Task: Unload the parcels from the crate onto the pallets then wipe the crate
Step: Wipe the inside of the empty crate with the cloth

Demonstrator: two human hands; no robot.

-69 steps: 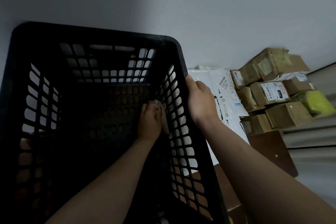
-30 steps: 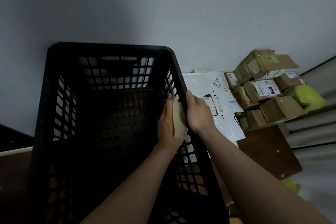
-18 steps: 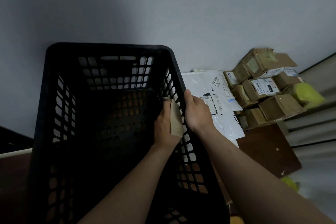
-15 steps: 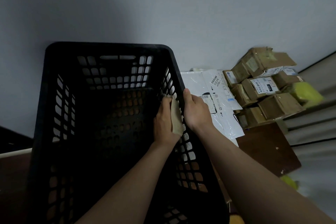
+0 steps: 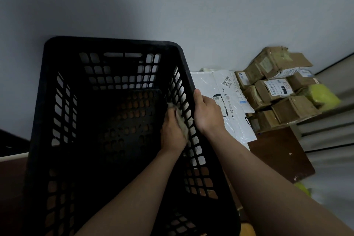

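The wiping step is in hand: the crate looks empty, and the parcels lie piled to its right. The left hand holds a cloth against the inside of the right wall; the right hand grips that wall's rim. Next, I think, the cloth must cover the other walls.

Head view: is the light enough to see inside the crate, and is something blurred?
Head view: dim light; the crate interior is nearly black, and the cloth in the left hand shows only faintly. The parcels at the right edge are brighter but slightly blurred.
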